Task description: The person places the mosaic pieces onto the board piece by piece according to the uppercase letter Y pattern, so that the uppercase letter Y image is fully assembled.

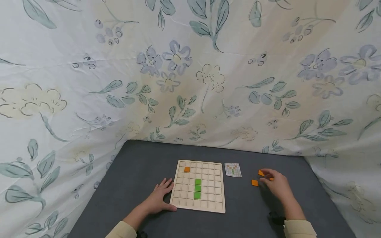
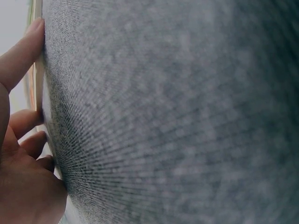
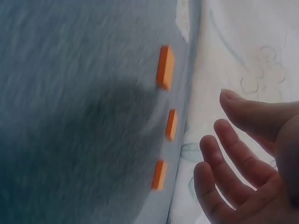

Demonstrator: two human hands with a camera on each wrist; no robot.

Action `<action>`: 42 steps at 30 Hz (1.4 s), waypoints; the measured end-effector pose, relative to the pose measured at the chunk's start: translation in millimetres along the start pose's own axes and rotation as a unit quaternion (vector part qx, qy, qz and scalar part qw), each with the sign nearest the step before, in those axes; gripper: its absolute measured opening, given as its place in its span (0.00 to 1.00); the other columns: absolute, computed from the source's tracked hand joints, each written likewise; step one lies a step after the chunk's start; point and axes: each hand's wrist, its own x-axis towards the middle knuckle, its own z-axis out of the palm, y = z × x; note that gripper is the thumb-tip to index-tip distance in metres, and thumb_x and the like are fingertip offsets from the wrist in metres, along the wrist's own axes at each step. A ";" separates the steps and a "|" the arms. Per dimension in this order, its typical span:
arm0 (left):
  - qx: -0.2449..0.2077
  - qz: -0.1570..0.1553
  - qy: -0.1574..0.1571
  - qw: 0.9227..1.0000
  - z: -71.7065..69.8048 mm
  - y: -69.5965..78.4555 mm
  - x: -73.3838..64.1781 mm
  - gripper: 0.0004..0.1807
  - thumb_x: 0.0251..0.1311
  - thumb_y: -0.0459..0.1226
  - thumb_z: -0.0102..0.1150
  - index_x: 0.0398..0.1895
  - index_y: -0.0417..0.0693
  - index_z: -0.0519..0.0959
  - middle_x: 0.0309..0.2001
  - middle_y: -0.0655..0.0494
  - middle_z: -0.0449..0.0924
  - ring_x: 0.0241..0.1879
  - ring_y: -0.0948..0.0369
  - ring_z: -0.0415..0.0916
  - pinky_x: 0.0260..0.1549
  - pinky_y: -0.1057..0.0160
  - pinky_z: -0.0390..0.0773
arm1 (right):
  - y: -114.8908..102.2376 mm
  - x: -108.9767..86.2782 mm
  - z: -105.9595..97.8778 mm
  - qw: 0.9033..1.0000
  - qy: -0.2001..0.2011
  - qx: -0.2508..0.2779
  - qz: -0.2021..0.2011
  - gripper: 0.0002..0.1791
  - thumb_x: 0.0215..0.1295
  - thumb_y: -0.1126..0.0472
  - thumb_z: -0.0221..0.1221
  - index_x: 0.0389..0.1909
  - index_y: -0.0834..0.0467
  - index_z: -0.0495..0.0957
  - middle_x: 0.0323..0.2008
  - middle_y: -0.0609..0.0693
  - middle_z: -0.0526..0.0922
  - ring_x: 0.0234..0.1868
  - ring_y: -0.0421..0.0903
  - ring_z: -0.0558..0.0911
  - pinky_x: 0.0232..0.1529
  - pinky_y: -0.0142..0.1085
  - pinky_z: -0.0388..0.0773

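The board (image 1: 211, 190) is touched at its edge by the left hand (image 1: 157, 199), fingers spread. Orange tiles (image 1: 255, 182) are overhung by the right hand (image 1: 277, 184), fingers parted.

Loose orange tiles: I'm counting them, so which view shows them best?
The right wrist view: all three tiles show larger and apart, with nothing in front. The head view shows them small, at least one partly hidden by the right hand; the left wrist view shows none.

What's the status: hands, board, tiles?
Left hand touching pale wooden square grid board; right hand empty, near three loose orange square tiles. Board holds three green square tiles, one orange tile. No obstruction visible.
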 end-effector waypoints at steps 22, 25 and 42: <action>0.002 -0.003 0.001 1.000 2.3 3.3 5.7 0.60 0.44 0.57 0.78 0.78 0.43 0.60 0.81 0.47 0.49 0.81 0.43 0.38 0.75 0.33 0.40 | 57.9 9.9 -22.1 0.995 -0.057 -0.042 0.072 0.28 0.65 0.61 0.67 0.62 0.70 0.74 0.56 0.75 0.75 0.54 0.71 0.75 0.49 0.63 0.74; 0.001 -0.003 0.002 1.000 2.8 2.8 4.0 0.60 0.44 0.57 0.78 0.78 0.43 0.60 0.81 0.47 0.49 0.81 0.43 0.38 0.74 0.33 0.40 | 56.8 11.0 -18.2 0.995 -0.052 -0.039 0.073 0.26 0.66 0.63 0.66 0.60 0.71 0.75 0.53 0.73 0.78 0.50 0.68 0.78 0.48 0.61 0.75; 0.003 -0.019 -0.002 1.000 -1.1 5.9 3.2 0.60 0.43 0.58 0.79 0.78 0.44 0.61 0.81 0.48 0.51 0.81 0.43 0.38 0.75 0.34 0.40 | 51.4 17.4 -13.6 0.995 -0.054 -0.058 0.068 0.20 0.66 0.63 0.65 0.54 0.73 0.79 0.48 0.69 0.82 0.44 0.63 0.82 0.41 0.53 0.79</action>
